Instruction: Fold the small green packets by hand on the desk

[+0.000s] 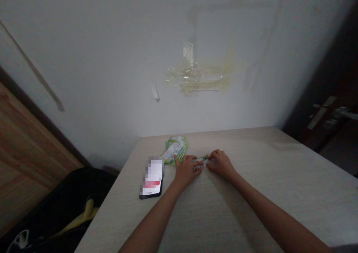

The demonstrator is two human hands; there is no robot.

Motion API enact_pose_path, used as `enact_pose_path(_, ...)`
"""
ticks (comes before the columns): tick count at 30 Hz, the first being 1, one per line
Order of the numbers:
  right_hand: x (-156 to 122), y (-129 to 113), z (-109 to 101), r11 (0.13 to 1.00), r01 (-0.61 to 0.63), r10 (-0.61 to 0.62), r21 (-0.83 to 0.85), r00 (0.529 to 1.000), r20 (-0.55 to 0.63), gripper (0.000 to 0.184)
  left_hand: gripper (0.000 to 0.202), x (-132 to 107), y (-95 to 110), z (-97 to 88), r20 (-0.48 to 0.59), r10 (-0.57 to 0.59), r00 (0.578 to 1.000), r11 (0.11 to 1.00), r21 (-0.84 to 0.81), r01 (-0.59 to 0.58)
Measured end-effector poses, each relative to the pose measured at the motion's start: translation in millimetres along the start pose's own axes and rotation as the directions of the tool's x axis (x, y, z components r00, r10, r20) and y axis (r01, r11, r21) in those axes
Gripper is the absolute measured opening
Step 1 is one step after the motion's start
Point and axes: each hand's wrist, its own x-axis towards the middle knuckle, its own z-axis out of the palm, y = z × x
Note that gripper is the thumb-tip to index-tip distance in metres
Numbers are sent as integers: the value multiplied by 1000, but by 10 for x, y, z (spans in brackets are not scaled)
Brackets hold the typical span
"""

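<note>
A small green-and-clear plastic packet [205, 163] lies low over the tabletop between my two hands. My left hand [187, 171] is closed on its left side, the fingers bent over it and partly covering it. At the opposite end, the thumb and fingers of my right hand [222, 165] pinch the packet's edge. Just behind my left hand sits a loose pile of green-and-white printed packets [173, 148], close to its fingers. What exactly is inside the held packet is too small to make out.
A phone [152, 178] with a lit, blurred screen lies left of my left forearm. The pale wooden table [279, 178] meets a wall [112, 59] with peeling clear tape [195, 76]. A black bag [75, 193] stands left of the table; a door handle [344, 113] is at right.
</note>
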Motion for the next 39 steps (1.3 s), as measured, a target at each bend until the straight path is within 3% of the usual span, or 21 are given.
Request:
enact_pose_path(15, -59, -36, -35, 999, 15, -14, -31, 1000, 22, 42, 22, -3, 10, -13, -7, 1, 1000, 1000, -26, -1)
enact_pose_path(33, -95, -109, -80, 999, 32, -31, -44, 999, 23, 45, 23, -3, 29, -23, 11, -24, 1000, 1000, 15, 23)
enact_pose_path(39, -83, -34, -69, 998, 46, -46, 38, 999, 16, 41, 24, 1, 31, -22, 6, -25, 1000, 1000, -15, 25)
